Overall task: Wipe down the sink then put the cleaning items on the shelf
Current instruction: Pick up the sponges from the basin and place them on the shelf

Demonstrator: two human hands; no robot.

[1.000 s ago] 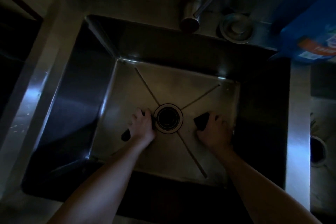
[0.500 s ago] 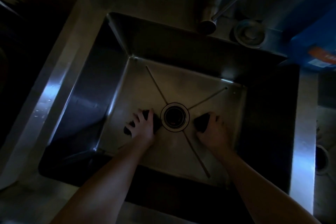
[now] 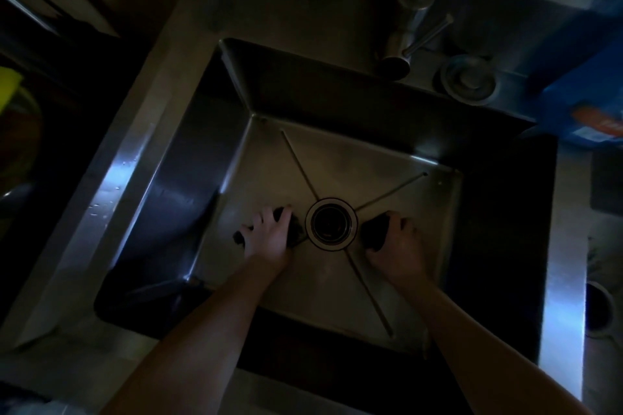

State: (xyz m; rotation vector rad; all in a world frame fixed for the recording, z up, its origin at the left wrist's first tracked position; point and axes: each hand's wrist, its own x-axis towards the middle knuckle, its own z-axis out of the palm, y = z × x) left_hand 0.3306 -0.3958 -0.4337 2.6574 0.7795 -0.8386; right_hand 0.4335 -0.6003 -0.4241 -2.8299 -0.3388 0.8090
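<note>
A deep steel sink (image 3: 340, 165) fills the dim view, with a round drain (image 3: 331, 224) in the middle of its floor. My left hand (image 3: 268, 234) presses a dark cloth (image 3: 296, 229) flat on the floor just left of the drain. On the drain's right side, my right hand (image 3: 397, 244) grips a dark sponge (image 3: 376, 232) against the floor. Both items are mostly hidden under my hands.
A faucet (image 3: 409, 34) and a round metal cap (image 3: 468, 79) stand on the back ledge. A blue package (image 3: 586, 104) sits at the back right corner. A cup (image 3: 598, 310) is on the right counter. Something yellow (image 3: 10, 87) shows at the far left.
Both hands stay beside the drain with only small shifts. The view has swung left, so the sink now sits further right in the frame.
</note>
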